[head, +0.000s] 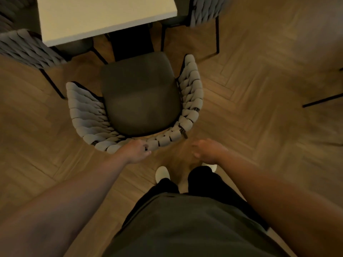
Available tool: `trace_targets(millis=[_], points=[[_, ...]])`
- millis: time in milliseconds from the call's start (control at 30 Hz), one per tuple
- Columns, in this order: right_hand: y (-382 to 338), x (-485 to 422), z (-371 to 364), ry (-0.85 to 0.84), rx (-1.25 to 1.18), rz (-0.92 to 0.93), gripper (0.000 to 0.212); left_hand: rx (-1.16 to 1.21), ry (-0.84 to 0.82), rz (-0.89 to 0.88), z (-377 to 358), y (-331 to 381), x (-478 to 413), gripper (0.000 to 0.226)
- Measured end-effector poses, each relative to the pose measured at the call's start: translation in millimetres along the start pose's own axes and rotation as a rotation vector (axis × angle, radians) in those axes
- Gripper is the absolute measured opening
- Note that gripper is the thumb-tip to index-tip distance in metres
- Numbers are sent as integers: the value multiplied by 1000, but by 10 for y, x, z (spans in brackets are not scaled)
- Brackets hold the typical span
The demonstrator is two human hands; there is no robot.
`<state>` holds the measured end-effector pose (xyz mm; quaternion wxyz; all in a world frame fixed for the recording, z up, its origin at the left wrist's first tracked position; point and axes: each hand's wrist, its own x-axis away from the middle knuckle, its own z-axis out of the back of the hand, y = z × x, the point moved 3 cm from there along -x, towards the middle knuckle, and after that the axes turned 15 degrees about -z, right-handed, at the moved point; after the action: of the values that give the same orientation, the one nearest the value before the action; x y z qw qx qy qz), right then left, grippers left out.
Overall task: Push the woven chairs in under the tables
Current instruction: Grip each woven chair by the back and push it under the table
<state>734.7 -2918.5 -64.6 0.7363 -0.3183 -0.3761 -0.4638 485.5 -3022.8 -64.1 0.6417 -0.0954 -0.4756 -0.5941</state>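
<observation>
Facing table [104,13], woven chair [141,97], L hand [134,152] on backrest [167,140].

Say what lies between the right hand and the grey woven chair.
Head view: only bare herringbone wood floor separates the right hand from the grey woven chair.

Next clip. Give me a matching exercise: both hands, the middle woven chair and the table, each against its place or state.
1. left hand
2. right hand
3. woven chair
4. table

a. white top, at the far edge of view
b. above the bare floor, holding nothing
c. against the chair's back rim
d. seat almost wholly out from under the table

Pairs: 1-c, 2-b, 3-d, 4-a
</observation>
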Motion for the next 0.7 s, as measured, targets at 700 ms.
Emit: trace_targets(millis=[700], points=[[3054,144,873,50,-575,-300,36,163,-1,-157,787,2536,-1930,35]])
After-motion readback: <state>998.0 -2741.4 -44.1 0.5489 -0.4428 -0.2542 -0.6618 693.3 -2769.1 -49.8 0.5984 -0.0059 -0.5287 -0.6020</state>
